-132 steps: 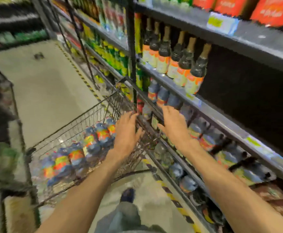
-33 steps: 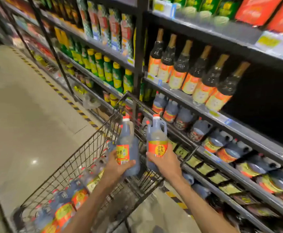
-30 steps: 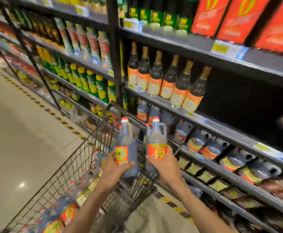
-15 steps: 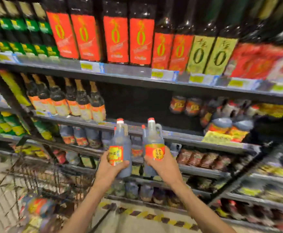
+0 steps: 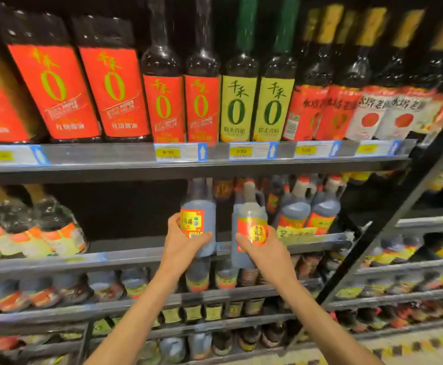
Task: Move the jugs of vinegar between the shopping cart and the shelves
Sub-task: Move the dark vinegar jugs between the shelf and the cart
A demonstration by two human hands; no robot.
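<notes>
The left hand (image 5: 182, 242) covers the lower label of its jug (image 5: 202, 219), and the right hand (image 5: 264, 248) hides the base of the other jug (image 5: 249, 225). Both caps vanish behind the upper shelf (image 5: 109, 164). Price tags (image 5: 179, 152) are too blurred to read. Top-row bottles (image 5: 162, 75) are cut off by the edge.

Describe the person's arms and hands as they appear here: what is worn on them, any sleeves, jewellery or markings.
Both forearms are bare up to the bottom edge of the picture; no sleeve shows on either. The left hand and the right hand wear no gloves. No watch, bracelet or band is visible at either wrist, and no ring shows on the visible fingers. The picture is slightly blurred, so fine marks cannot be ruled out.
</notes>
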